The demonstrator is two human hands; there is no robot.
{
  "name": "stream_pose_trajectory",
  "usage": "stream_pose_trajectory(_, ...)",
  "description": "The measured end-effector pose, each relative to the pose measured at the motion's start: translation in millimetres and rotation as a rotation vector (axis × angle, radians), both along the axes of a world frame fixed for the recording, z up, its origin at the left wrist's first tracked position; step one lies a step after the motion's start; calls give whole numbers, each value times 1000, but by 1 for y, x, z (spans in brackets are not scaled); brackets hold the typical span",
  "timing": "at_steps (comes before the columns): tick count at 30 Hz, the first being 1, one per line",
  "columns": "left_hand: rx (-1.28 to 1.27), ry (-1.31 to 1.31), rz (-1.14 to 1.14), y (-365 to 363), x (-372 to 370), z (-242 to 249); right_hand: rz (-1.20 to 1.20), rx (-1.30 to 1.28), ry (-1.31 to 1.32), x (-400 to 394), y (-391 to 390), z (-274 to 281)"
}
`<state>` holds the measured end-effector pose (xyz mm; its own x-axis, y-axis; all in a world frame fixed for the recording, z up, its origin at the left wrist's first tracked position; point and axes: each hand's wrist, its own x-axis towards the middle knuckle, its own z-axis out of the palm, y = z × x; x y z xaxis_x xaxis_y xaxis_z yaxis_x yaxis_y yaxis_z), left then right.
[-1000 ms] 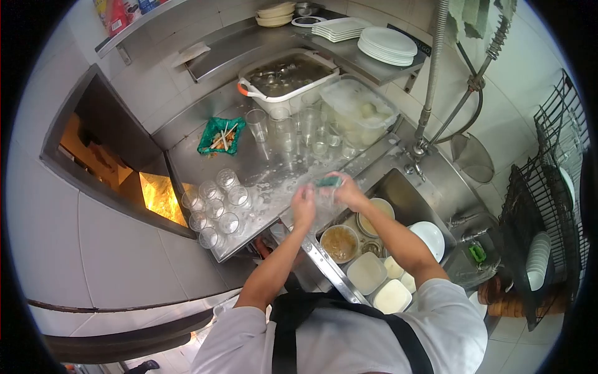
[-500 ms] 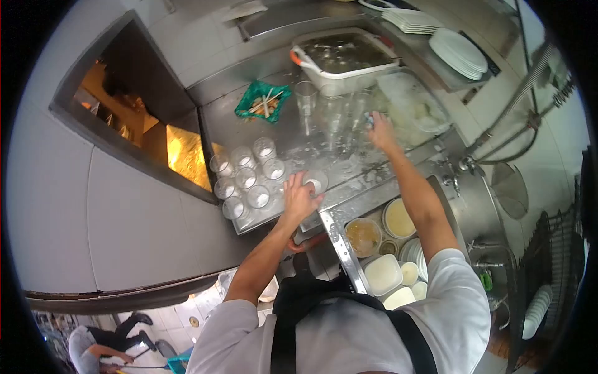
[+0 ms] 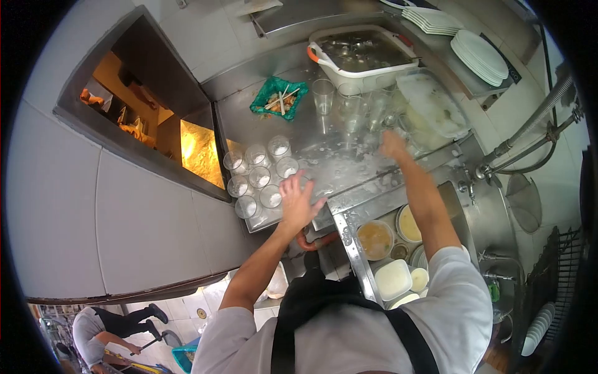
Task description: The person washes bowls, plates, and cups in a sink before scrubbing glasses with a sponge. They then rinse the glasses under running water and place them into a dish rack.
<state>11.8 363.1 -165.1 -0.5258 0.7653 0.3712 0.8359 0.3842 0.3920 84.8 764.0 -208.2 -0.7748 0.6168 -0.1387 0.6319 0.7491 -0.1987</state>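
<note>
Counted at least eight glasses (image 3: pixel 258 177) just beside the spread-fingered left hand (image 3: pixel 298 204); couldn't tell the grip of the blurred right hand (image 3: pixel 392 145).

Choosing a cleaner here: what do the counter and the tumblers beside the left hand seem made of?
Counter: likely stainless steel, satin finish; grey with soft reflections. Tumblers: glass or clear plastic, smooth and glossy; their walls are see-through.

The bright, edge-warped view blurs the right hand (image 3: pixel 392 144).
</note>
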Motion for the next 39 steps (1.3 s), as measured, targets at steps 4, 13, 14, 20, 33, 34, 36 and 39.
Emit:
stream_pose_trajectory(4, 205, -107, -203, 69, 21, 7, -466, -933, 584, 39, -79, 29)
stream_pose_trajectory(13, 342, -989, -190, 193, 57, -114, 6, -1150, 812, 147, -164, 35)
stream_pose_trajectory(14, 194, -1256, -126, 191, 68, -94, 287, -823, 683, 160, -155, 22)
stream_pose_trajectory(20, -77, -1954, -36, 167, 99, -74, 352, -180, 590, 193, -141, 92)
stream_pose_trajectory(33, 473, -245, -614, 138, 101, -24, -429, -1281, 557, 174, -117, 63)
stream_pose_trajectory(34, 413, -274, -641, 136, 91, -21, -333, -1123, 448, 167, -116, 66)
stream_pose_trajectory(36, 196, -426, -592, 130, 73, -5, -188, -626, 430, 148, -111, 67)
stream_pose_trajectory(39, -10, -623, -380, 125, 46, 11, -114, -64, 456, 116, -86, 85)
